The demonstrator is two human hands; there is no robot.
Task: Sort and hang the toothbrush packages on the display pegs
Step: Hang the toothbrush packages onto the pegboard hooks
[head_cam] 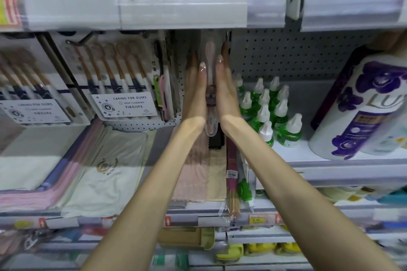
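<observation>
Clear plastic blister pack holding a pale pink toothbrush (209,57) stands upright before the pale perforated pegboard (286,55), pressed between the flat left hand (195,97) and right hand (228,97), fingers straight. I judge it light, slick and flexible, so hold it by the side edges. Tight room: grey shelf rail (176,2) above, boxed toothbrush multipacks (123,86) left, green bottles (264,108) right.

view: head-worn | faces: forward at pegboard (286,55) | range: near | edges blurred, possibly motion

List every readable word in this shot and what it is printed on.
"CARING FOR GUMS": toothbrush multipack label
"DEEP CLEANING": same label
"YIKOJIFE": same label
"LU", rest cut off: white bottle
Blurred repeat of these: left multipack label
Too blurred to read: shelf price tags
</observation>
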